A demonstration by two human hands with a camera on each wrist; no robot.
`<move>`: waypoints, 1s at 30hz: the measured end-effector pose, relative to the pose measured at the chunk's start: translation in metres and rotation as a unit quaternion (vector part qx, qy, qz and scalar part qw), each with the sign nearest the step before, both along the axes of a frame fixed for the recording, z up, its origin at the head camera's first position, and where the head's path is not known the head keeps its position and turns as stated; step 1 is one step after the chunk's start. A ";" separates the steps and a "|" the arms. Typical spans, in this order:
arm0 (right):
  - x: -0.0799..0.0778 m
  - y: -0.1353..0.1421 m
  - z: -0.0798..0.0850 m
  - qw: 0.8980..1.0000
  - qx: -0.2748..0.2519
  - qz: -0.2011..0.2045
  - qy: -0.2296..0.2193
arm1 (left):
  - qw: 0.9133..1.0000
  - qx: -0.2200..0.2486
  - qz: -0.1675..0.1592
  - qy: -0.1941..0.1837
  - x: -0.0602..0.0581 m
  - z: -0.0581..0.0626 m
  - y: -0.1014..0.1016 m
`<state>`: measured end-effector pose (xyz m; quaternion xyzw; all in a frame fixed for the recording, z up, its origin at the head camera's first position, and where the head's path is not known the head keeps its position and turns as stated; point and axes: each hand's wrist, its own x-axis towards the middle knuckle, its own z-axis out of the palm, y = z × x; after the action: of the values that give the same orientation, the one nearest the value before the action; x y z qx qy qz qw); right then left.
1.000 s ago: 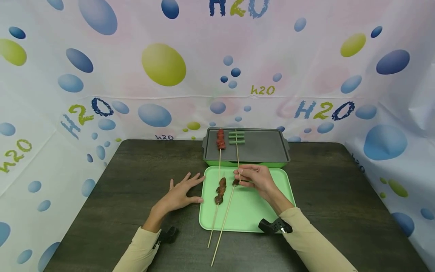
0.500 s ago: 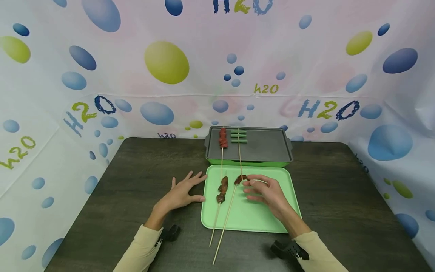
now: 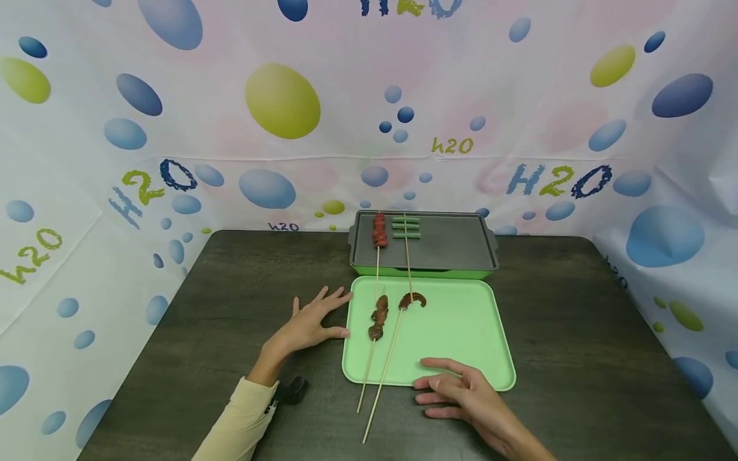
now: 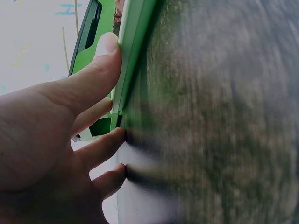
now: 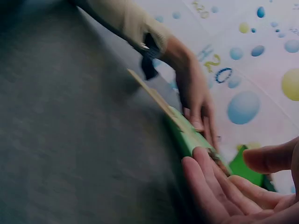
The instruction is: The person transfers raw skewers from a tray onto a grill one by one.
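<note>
My left hand [image 3: 308, 326] lies spread on the table, thumb and fingertips at the left rim of the light green tray [image 3: 455, 333]. In the left wrist view its thumb [image 4: 108, 46] touches that rim. Over the tray's near edge is my right hand [image 3: 461, 397], holding nothing, fingers loosely bent. On the tray lie a skewer of brown meat chunks [image 3: 378, 318] and one with a curled, ridged brown piece [image 3: 413, 299]. A red meat skewer [image 3: 379, 232] and a skewer of green stalks [image 3: 406, 227] lie on the grill pan, their sticks reaching over the tray.
The dark grill pan [image 3: 452, 243] with a green base stands directly behind the tray. Both tray skewers' sticks [image 3: 375, 410] stick out past its near edge. Dark wooden table [image 3: 565, 333] extends to both sides, with a patterned curtain [image 3: 340, 57] behind.
My right hand has let go of the green-stalk skewer's stick and drawn back toward me, to the tray's near edge. The left hand stays at the tray's left rim.
</note>
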<state>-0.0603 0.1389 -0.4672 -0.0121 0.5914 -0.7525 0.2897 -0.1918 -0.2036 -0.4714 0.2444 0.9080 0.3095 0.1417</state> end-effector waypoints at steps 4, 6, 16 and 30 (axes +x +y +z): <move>0.009 -0.011 -0.008 0.999 -0.029 0.017 -0.035 | 1.000 -0.003 0.003 0.003 0.000 -0.001 -0.001; 0.010 -0.017 -0.011 0.997 -0.050 0.025 -0.053 | 1.000 -0.007 0.004 0.002 0.000 -0.002 -0.002; 0.002 -0.043 -0.023 0.983 -0.148 0.054 -0.097 | 1.000 -0.006 0.002 0.001 0.001 -0.001 0.001; 0.012 -0.032 -0.020 0.991 -0.085 -0.038 -0.095 | 1.000 -0.005 0.001 0.001 -0.001 -0.002 0.000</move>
<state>-0.0481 0.1072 -0.4871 0.0571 0.4950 -0.8082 0.3138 -0.1930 -0.2038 -0.4733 0.2427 0.9100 0.3048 0.1416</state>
